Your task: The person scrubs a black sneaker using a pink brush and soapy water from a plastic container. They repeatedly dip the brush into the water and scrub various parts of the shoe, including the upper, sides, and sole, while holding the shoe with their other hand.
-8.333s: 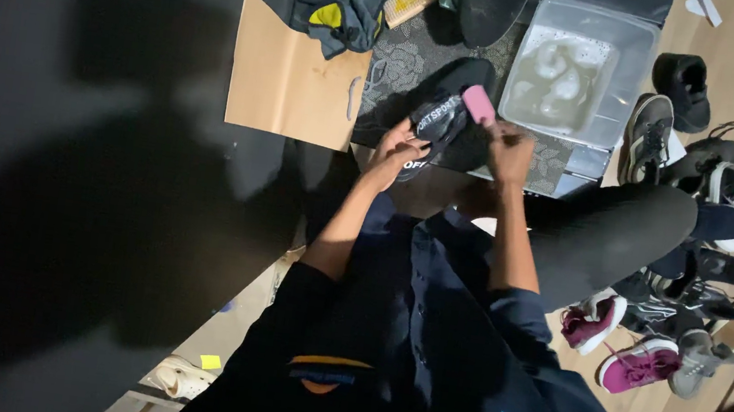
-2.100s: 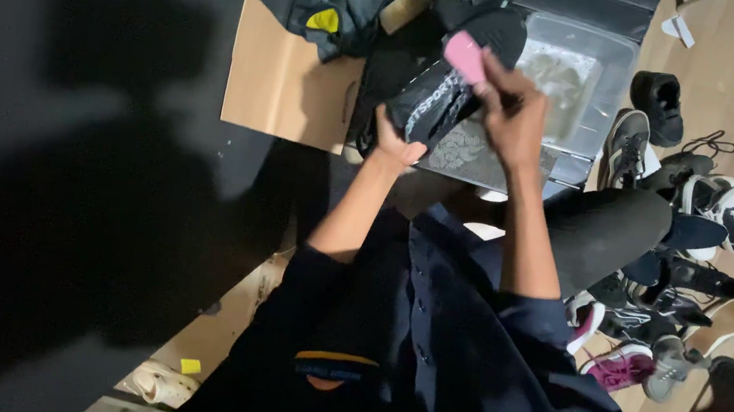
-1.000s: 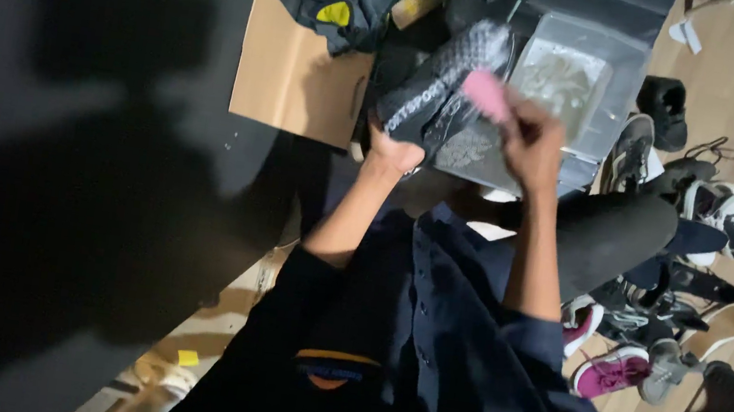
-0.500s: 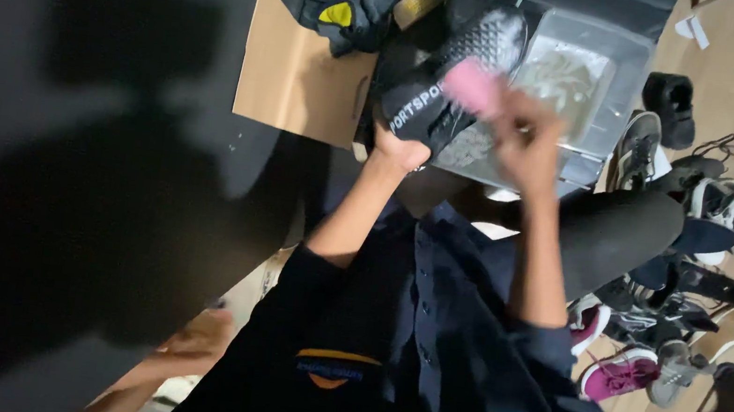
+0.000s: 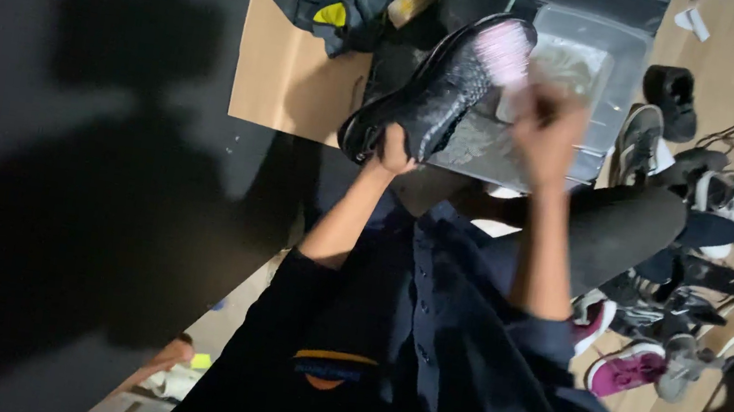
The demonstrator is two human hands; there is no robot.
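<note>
My left hand (image 5: 390,150) grips the heel end of a black shoe (image 5: 434,92), holding it tilted up over a clear plastic tub (image 5: 590,94). My right hand (image 5: 546,135) is blurred and holds a pink brush (image 5: 507,50) against the toe end of the shoe. The shoe's surface looks wet and shiny.
A flat piece of cardboard (image 5: 293,83) lies left of the shoe on a dark mat. Several shoes (image 5: 717,205) are piled on the wooden floor at the right, including a pink one (image 5: 624,372). Dark clothing and small items (image 5: 346,5) lie at the top.
The shoe has been turned and raised, its toe pointing up right. My right hand with the pink brush has shifted up toward the toe and is moving fast.
</note>
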